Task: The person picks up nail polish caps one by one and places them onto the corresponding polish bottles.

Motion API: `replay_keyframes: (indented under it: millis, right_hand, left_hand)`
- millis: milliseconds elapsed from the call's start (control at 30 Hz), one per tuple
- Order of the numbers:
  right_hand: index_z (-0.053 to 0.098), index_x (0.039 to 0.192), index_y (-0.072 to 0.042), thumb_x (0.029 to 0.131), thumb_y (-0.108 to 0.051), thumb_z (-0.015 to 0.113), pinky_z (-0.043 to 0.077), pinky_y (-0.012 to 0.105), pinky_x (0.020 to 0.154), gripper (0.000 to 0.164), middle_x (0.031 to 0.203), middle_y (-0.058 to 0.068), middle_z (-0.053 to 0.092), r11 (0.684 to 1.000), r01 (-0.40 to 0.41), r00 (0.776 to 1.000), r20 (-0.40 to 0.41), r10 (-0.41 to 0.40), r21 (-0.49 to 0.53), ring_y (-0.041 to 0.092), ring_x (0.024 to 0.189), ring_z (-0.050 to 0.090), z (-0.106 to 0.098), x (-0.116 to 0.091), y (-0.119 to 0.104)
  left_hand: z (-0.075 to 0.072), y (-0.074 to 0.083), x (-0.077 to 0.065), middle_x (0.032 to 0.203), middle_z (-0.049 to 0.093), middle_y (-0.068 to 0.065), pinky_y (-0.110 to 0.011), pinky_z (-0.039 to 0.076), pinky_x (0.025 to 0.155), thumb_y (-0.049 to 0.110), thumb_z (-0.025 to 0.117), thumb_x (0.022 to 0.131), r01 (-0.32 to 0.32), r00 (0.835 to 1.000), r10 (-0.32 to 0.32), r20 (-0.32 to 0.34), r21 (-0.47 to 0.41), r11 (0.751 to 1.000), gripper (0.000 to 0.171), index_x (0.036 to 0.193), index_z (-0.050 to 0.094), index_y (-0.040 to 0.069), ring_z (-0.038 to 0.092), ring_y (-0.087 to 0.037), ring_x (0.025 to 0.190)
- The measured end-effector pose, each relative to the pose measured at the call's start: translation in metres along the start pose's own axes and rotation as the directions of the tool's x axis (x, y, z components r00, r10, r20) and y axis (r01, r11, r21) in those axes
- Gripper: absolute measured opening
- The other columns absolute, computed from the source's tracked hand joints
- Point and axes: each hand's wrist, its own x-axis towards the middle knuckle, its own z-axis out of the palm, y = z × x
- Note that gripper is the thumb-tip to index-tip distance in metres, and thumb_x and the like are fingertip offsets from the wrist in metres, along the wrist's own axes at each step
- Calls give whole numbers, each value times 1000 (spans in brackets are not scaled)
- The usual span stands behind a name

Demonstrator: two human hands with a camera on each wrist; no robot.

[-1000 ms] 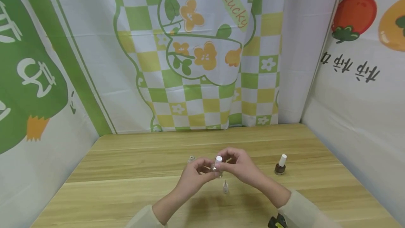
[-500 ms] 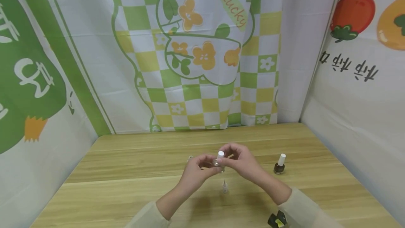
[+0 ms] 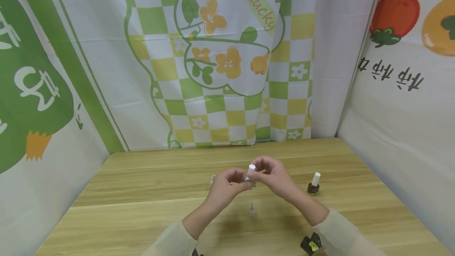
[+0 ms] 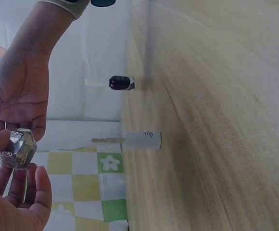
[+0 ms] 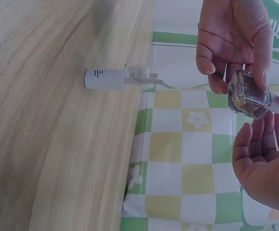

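Both hands hold one small nail polish bottle above the table. Its faceted clear glass contains glittery polish, and the bottle is upright with a white cap on top. My left hand grips the glass between thumb and fingers. At the cap, my right hand pinches with thumb and fingers. Below the hands, a loose white cap stands on the table with its brush pointing up. Behind my left hand is a clear bottle, partly hidden.
To the right stands a dark nail polish bottle with a white cap. A black object with a yellow patch shows by the right sleeve. Printed cloth hangs behind the wooden table and along both sides.
Both hands have moved up and slightly right in the head view, carrying the bottle farther above the loose cap. Their grips on the glass and cap look the same.
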Motion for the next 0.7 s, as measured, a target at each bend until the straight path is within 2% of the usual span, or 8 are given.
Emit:
replay_keyframes:
  millis: [333, 467, 700]
  right_hand:
    - [62, 104, 1, 89, -13, 71, 52, 38, 77, 23, 95, 10, 63, 999, -40, 999, -34, 41, 17, 25, 92, 60, -7, 3, 7]
    - [62, 104, 1, 89, -15, 72, 52, 40, 77, 23, 94, 9, 62, 998, -65, 997, -51, 66, 20, 24, 89, 59, -10, 5, 13]
    - [63, 103, -1, 88, -14, 72, 52, 32, 73, 23, 94, 7, 63, 993, -113, 990, -85, 115, 26, 21, 87, 58, -13, 10, 25]
  left_hand:
    - [7, -6, 14, 95, 68, 0, -34, 52, 77, 19, 77, 84, -23, 1000, 23, 6, 15, 1000, 24, 104, 69, 8, 59, -19, 94]
    - [10, -9, 19, 95, 68, 1, -33, 53, 76, 20, 78, 83, 1, 1000, -1, -2, 26, 1000, 25, 103, 70, 9, 59, -18, 94]
    - [14, -18, 32, 96, 68, 3, -32, 54, 77, 21, 79, 82, 51, 999, -51, -14, 37, 998, 27, 105, 69, 10, 61, -19, 94]
